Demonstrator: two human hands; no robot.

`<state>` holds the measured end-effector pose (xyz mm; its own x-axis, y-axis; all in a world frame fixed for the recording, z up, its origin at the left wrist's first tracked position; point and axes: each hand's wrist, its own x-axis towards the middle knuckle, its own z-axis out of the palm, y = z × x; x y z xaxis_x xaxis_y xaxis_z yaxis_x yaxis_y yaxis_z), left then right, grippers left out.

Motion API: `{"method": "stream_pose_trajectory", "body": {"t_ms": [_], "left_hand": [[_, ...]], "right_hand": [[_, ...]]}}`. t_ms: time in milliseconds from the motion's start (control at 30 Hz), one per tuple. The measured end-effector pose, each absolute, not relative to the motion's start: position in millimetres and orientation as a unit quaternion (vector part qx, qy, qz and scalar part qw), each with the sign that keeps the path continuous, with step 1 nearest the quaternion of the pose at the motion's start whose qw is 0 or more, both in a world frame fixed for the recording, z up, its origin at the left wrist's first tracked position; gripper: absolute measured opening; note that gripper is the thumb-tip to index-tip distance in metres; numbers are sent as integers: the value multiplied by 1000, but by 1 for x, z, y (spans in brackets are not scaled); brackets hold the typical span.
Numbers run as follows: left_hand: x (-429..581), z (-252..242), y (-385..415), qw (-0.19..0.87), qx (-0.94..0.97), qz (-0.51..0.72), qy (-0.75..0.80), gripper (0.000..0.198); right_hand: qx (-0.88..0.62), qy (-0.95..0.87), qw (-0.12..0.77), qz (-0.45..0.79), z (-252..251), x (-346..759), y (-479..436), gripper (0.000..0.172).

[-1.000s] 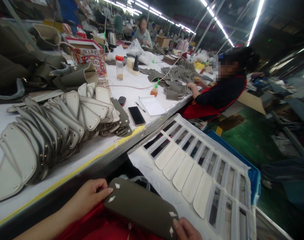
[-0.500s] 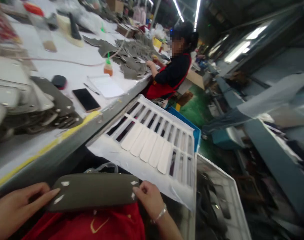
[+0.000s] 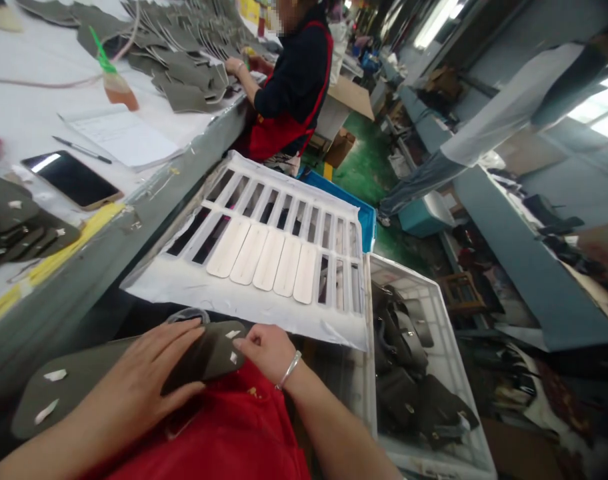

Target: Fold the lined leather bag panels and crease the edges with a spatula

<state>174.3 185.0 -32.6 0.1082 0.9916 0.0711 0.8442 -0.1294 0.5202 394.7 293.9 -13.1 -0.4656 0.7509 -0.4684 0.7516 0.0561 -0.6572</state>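
A long olive-grey panel [image 3: 101,357] with rounded corners lies across my lap on the red apron [image 3: 234,433]. White patches stick to it near both ends. My left hand [image 3: 149,373] rests flat on the panel's middle, its fingers stretched out and the thumb apart. At the right end, my right hand [image 3: 267,353] pinches the panel's edge beside two of the patches. Beyond my hands, several cream strips [image 3: 257,257] lie side by side on a white slotted rack [image 3: 194,280].
To the right stands a white crate [image 3: 434,287] holding dark olive pieces. On the left table are a phone [image 3: 71,179], a notebook [image 3: 124,137], a pen [image 3: 81,150], a glue bottle [image 3: 119,90] and stacked pieces [image 3: 29,227]. A co-worker [image 3: 294,80] sits by the table.
My left hand has gone from pinching the panel's left end to lying flat on its middle. The panel has shifted left with my right hand still at its right end. The view has turned right.
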Motion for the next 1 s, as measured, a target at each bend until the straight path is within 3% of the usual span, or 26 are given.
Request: {"method": "stream_pose_trajectory", "body": {"t_ms": [100, 267, 1000], "left_hand": [[209, -35, 210, 143, 770, 149, 603, 75], [219, -36, 224, 154, 761, 92, 623, 70], [220, -41, 226, 155, 752, 131, 627, 66]], "right_hand": [[508, 735, 1, -449, -15, 395, 296, 29], [505, 732, 9, -457, -13, 396, 299, 29], [467, 787, 56, -400, -9, 391, 310, 32]]}}
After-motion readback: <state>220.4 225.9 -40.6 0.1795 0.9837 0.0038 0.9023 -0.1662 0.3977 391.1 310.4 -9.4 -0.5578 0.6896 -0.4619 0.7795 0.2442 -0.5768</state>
